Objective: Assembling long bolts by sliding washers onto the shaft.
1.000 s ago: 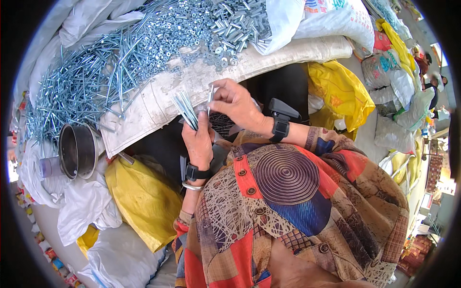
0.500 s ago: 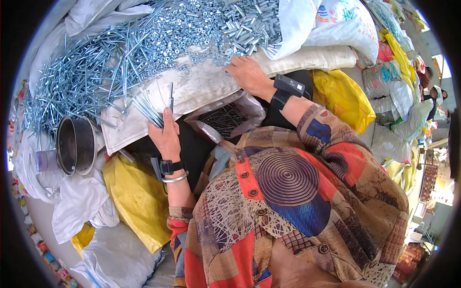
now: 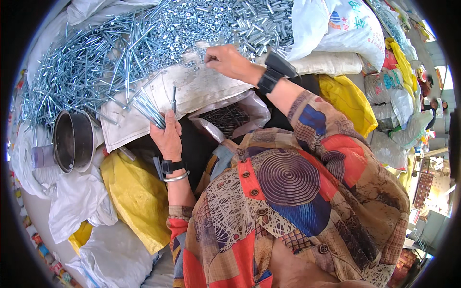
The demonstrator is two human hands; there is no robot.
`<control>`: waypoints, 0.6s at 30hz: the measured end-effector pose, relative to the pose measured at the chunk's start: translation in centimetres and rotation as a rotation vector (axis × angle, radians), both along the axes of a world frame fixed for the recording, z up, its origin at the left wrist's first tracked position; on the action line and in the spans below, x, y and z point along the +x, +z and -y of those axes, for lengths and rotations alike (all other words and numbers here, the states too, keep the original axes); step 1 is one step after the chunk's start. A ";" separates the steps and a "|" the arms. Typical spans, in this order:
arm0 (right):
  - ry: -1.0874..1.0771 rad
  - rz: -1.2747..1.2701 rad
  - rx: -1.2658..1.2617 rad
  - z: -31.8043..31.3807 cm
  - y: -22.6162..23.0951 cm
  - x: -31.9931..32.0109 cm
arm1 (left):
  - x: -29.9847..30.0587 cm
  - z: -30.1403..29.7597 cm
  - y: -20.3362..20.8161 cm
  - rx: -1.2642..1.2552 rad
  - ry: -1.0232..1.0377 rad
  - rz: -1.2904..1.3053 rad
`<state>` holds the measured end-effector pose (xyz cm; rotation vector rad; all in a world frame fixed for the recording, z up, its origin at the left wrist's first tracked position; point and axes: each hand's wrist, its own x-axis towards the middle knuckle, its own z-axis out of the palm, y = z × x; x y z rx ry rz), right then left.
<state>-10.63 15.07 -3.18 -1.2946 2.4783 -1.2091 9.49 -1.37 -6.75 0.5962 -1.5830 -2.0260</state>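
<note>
My left hand [image 3: 166,136] is closed round a bundle of thin silvery metal rods [image 3: 148,109], which fan out to the upper left. Between its thumb and fingers one more rod [image 3: 174,99] points upward, with a thicker sleeve round its lower part. My right hand [image 3: 229,61] is over the pale cloth pad [image 3: 192,86], at the near edge of a heap of small nuts [image 3: 185,33]. Its fingers are curled together, and whatever they pinch is hidden. Metal sleeves [image 3: 264,29] lie in a pile just beyond it.
Loose rods [image 3: 77,72] are heaped at the far left. A dark round pot [image 3: 74,141] stands left of the pad. Between my legs, an open bag [image 3: 257,108] holds dark rods [image 3: 224,120]. Yellow sacks [image 3: 134,201] and white sacks [image 3: 345,38] lie around me.
My right hand has moved left along the pad, from beside the metal sleeves to the edge of the nuts. My left hand keeps its bundle almost still.
</note>
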 end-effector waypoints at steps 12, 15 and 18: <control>0.008 -0.222 0.090 3.7 -1.8 0.0 | -0.1 -0.3 -0.3 -0.045 -0.028 0.008; 0.068 -0.151 0.063 3.7 -1.5 0.6 | -0.1 -0.2 -0.5 -0.050 -0.044 0.006; 0.095 -0.256 -0.039 3.3 -1.0 1.4 | -0.2 -0.5 -0.2 -0.040 -0.041 0.008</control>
